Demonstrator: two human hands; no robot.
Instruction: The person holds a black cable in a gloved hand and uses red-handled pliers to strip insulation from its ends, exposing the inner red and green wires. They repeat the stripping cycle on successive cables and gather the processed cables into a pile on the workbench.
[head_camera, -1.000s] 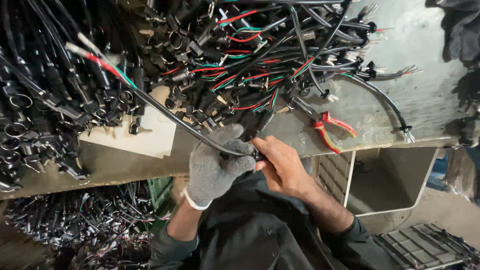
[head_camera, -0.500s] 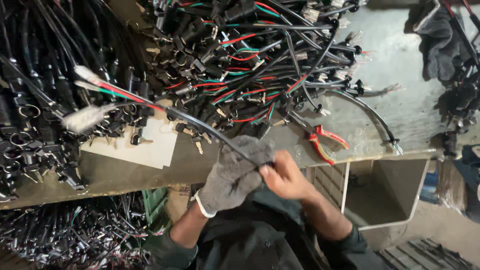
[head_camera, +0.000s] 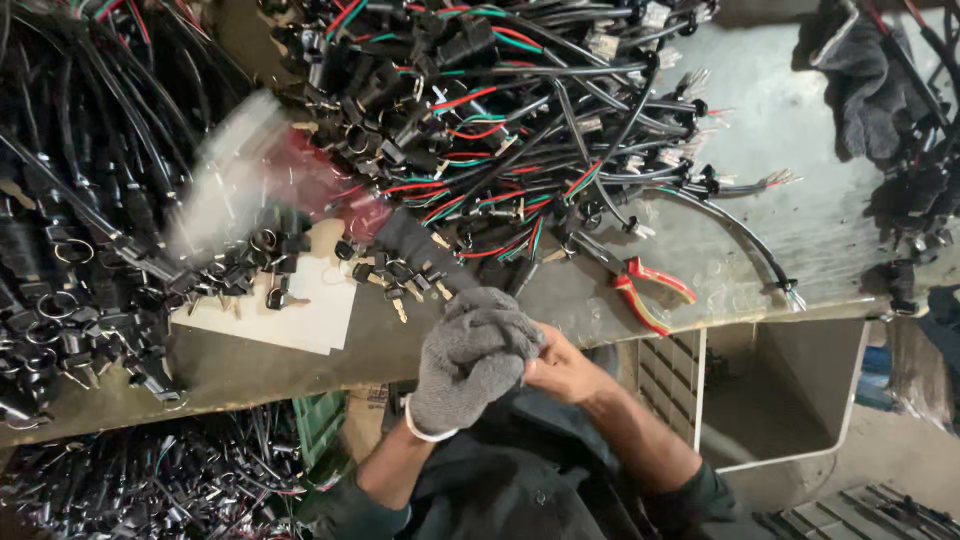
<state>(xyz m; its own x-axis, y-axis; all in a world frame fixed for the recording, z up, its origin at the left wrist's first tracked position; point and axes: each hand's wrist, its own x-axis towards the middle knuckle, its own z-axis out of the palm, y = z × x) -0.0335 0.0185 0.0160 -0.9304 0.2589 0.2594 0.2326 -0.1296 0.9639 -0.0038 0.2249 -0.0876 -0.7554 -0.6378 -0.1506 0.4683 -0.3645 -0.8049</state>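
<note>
My left hand, in a grey knit glove, is clenched into a fist just below the edge of the tabletop. A black cable runs up from that fist across the tabletop, and its far end is a pale and red blur over the heap at the upper left. My right hand is bare and pressed against the glove, fingers curled in toward it; whether its grip also has the cable I cannot tell, since the glove hides the spot.

A tangle of black cables with red and green wires covers the upper middle of the tabletop. Red-handled pliers lie on bare metal just right of my hands, apart from them. A white sheet of paper lies to the left with small black parts scattered on it. A dark cloth sits at the upper right corner. More cables lie below the tabletop at lower left.
</note>
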